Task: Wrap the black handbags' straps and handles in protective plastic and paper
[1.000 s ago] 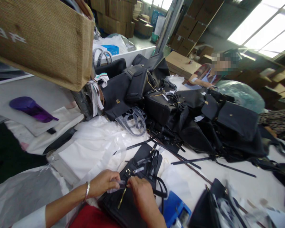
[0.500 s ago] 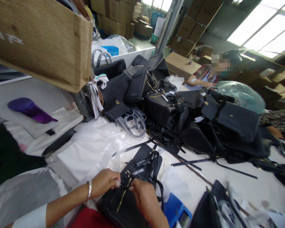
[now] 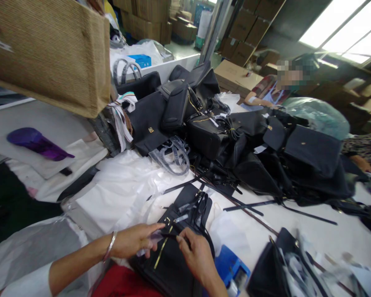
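Note:
A black handbag [image 3: 173, 264] with gold fittings lies flat on the white table right in front of me. My left hand [image 3: 134, 240], a silver bangle on its wrist, pinches a strip of clear plastic wrap at the bag's strap. My right hand [image 3: 196, 255] rests on the bag and pinches the thin black strap [image 3: 168, 236] that runs between both hands. The bag's handles [image 3: 200, 204] lie folded at its far end.
A heap of black handbags [image 3: 250, 144] fills the middle of the table, loose straps [image 3: 250, 205] lying before it. White plastic bags [image 3: 120, 189] lie left, a brown cardboard box [image 3: 49, 53] hangs upper left, a blue object [image 3: 231, 268] sits by my right hand. Another person [image 3: 272, 88] sits across.
Both hands have drawn apart along the strap, the left pulling the plastic wrap leftward. The view has shifted slightly downward.

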Demonstrator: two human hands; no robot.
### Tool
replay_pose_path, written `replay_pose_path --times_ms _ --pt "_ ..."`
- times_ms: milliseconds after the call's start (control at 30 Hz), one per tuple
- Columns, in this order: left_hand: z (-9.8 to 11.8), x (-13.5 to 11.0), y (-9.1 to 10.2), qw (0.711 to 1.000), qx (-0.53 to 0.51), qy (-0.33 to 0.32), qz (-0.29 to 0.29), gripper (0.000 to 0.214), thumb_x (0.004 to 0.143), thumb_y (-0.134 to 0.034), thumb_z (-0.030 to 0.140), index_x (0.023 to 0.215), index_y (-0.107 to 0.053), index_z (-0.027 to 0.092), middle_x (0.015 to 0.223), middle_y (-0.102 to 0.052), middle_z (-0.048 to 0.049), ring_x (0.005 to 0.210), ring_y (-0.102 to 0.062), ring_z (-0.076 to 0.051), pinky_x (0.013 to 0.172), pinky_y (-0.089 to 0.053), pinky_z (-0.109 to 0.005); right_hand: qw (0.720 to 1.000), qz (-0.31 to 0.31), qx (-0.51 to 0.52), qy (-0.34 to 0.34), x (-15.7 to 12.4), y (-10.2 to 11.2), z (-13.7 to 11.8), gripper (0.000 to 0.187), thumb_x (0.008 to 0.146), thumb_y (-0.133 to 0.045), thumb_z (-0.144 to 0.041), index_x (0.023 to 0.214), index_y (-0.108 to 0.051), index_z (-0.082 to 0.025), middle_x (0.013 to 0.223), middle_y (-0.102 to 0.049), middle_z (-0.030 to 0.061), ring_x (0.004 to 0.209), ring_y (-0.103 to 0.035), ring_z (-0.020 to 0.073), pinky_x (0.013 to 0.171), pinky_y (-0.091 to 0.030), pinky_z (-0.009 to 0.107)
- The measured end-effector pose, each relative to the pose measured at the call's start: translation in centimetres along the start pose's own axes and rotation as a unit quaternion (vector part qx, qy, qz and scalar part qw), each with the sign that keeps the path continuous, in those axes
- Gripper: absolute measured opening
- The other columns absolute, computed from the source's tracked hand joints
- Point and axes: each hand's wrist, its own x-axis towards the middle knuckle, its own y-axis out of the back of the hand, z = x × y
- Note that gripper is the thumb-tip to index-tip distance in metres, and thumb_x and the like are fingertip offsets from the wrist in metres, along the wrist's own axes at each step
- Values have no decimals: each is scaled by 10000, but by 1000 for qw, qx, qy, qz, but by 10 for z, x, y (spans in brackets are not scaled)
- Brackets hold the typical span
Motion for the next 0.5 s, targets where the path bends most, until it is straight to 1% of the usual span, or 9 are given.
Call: replay_pose_path --times_ms 100,200,267,333,433,500 --pt "0 1 3 996 -69 40 24 684 764 -445 143 1431 -299 180 857 -689 -30 649 -663 -146 608 -479 -240 1000 -14 9 19 -2 1 0 194 907 -461 -284 755 -557 -213 622 -579 -40 581 -529 120 541 -295 216" --pt "-2 4 3 995 -75 40 48 639 751 -480 161 1383 -387 165 776 -694 -17 630 -665 -153 629 -485 -250 999 -29 3 45 -2 4 0 176 908 -464 -273 776 -568 -221 656 -597 -39 611 -543 121 561 -314 209" --pt "-3 5 2 996 -68 33 53 549 739 -511 171 1288 -497 174 737 -694 -5 648 -669 -159 653 -486 -251 997 -46 -6 61 -1 9 0 171 912 -462 -268 790 -575 -226 651 -600 -43 605 -549 118 565 -317 207" --pt "-2 4 0 996 -67 30 48 416 728 -531 176 1140 -589 179 713 -691 1 660 -669 -164 651 -482 -246 995 -62 -20 73 -1 14 1 170 913 -465 -266 799 -586 -231 650 -608 -45 604 -563 117 569 -317 209" --pt "1 2 0 994 -96 37 31 238 767 -523 232 978 -617 172 758 -694 -12 679 -670 -164 616 -471 -235 994 -59 -54 78 0 20 2 161 907 -478 -258 807 -604 -240 685 -639 -35 644 -597 129 587 -320 218" --pt "3 1 -1 990 -132 50 28 222 810 -506 319 933 -611 166 805 -695 -28 684 -668 -163 593 -466 -232 993 -54 -71 81 1 21 0 157 904 -484 -250 810 -609 -243 700 -654 -28 664 -610 136 595 -321 221"
